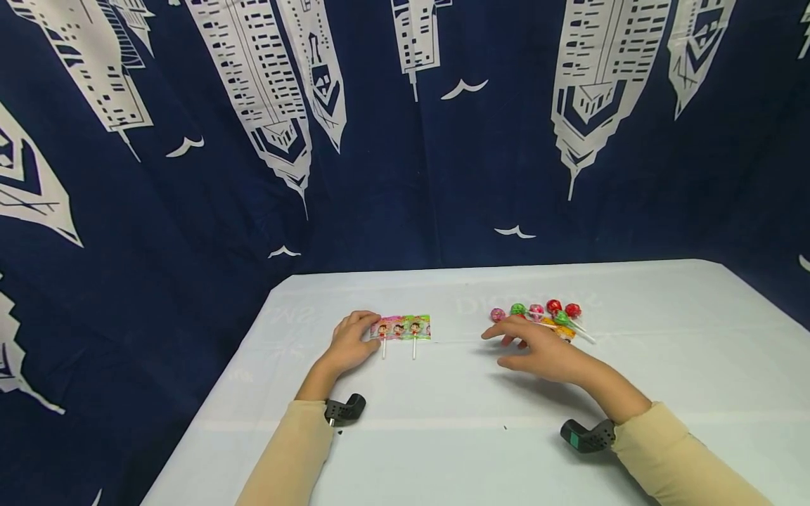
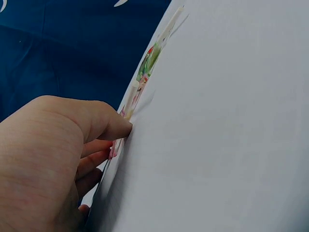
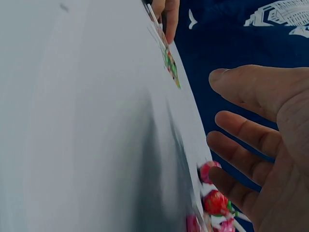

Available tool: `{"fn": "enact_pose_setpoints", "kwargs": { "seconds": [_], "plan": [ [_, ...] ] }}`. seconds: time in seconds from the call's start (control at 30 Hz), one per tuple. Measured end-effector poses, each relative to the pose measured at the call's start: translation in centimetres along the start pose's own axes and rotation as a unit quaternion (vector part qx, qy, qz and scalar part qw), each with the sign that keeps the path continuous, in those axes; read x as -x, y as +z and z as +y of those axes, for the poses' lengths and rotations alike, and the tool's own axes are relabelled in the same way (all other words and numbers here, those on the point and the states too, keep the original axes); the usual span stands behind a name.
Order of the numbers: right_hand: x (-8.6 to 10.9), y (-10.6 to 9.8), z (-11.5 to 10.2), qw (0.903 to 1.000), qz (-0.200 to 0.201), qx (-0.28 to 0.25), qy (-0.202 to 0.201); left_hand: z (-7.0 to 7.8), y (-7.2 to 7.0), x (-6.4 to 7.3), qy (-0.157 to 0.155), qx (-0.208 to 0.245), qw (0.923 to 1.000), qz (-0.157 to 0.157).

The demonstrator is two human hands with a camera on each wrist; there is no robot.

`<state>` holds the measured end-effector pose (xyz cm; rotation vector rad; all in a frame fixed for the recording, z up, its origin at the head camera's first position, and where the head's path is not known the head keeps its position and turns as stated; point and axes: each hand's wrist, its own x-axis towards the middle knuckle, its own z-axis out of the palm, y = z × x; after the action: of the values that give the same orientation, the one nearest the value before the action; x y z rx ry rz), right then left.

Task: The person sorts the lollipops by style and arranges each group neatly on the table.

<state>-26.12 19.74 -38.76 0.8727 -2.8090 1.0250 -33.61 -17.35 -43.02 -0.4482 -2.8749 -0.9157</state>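
Flat wrapped lollipops [image 1: 400, 328] lie side by side in a row on the white table, in pink and green printed wrappers. Two white sticks show, pointing toward the person. My left hand [image 1: 350, 344] is at the row's left end, its thumb and fingers pinching the pink-wrapped lollipop there; part of that wrapper is hidden. My right hand [image 1: 540, 349] hovers above the table with fingers spread and loosely bent, holding nothing. Just behind it sits a pile of round lollipops [image 1: 572, 310] in red, pink and green wrappers, with an orange wrapper [image 1: 565, 332] among them, partly covered by the hand.
The white-covered table [image 1: 443, 422] reaches back to a dark blue curtain [image 1: 392, 190] printed with white buildings and birds. A black wrist camera [image 1: 345, 408] is strapped to the left wrist, another [image 1: 588, 436] to the right. Small dark specks dot the tabletop.
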Motion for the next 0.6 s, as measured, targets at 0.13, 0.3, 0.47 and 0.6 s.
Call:
{"fn": "enact_pose_setpoints", "kwargs": {
  "seconds": [0.13, 0.3, 0.47, 0.6],
  "plan": [
    [0.7, -0.6, 1.1, 1.0000, 0.005, 0.005, -0.007, 0.0, 0.0, 0.0, -0.001, 0.002, 1.0000, -0.001],
    [1.5, -1.7, 2.1, 1.0000, 0.003, -0.002, -0.006, -0.1, 0.0, 0.0, -0.002, 0.001, 1.0000, -0.001],
    [2.3, -3.1, 2.7, 0.9995, -0.026, -0.008, 0.013, 0.0, 0.0, -0.1, -0.004, 0.000, 1.0000, -0.005],
    [2.6, -3.9, 3.2, 0.9978, -0.054, -0.026, 0.029, 0.0, 0.0, -0.1, -0.002, -0.002, 1.0000, -0.003]
  ]
}}
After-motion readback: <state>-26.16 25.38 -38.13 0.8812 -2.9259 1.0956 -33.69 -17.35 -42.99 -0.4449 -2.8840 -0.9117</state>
